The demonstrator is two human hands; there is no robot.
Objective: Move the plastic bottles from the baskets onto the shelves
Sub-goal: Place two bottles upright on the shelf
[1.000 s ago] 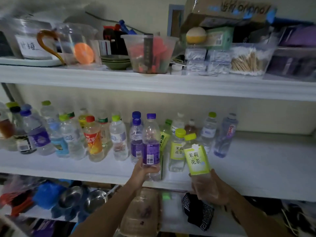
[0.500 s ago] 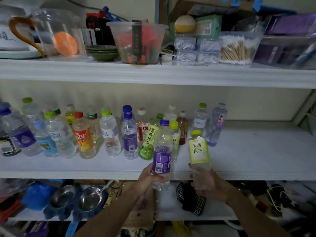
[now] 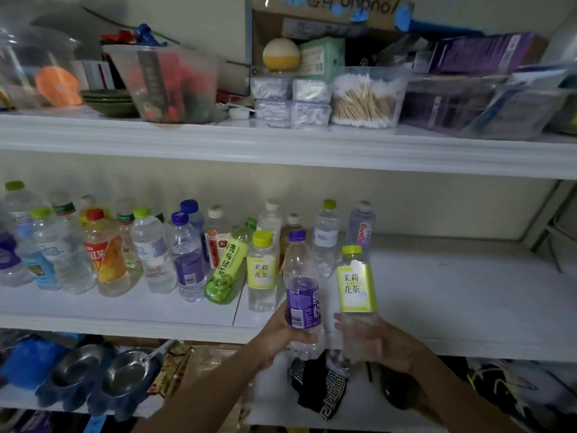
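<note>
Two plastic bottles in hand, lower centre of the frame.
- One purple-label bottle (image 3: 303,303): purple cap, clear body, upright. The left hand (image 3: 278,335) is wrapped round its lower body, fingers curled across the base.
- One green-label bottle (image 3: 356,289): yellow-green cap, upright, just right of the first. The right hand (image 3: 385,343) grips its clear lower half, fingers curled round the front.
- A slim gap shows between the two at label height; whether they touch lower down cannot be told.
- Both bases hang in front of and below the front lip of the middle shelf (image 3: 452,310), not resting on it.

On that shelf, left to centre:
- A crowd of standing bottles, about nineteen caps counted. Those at the far left overlap, so the count is rough.
- One jasmine-label bottle (image 3: 261,273) of the same sort as the green one stands just left of the held pair.
- One green tea bottle (image 3: 225,270) is tilted, top tipped right against its neighbours.
- One red-capped bottle (image 3: 104,254) has an orange label.

Top shelf (image 3: 281,145), across the upper frame:
- One translucent tub (image 3: 175,85).
- One stack of green dishes (image 3: 109,103).
- Four small clear boxes (image 3: 292,101).
- One tub of cotton swabs (image 3: 362,103).
- One yellow-and-white ball (image 3: 281,53).
- One cardboard box (image 3: 331,12).

Lower left, on the shelf below: two steel bowls (image 3: 125,373). A black patterned cloth (image 3: 321,389) lies under the hands.
</note>
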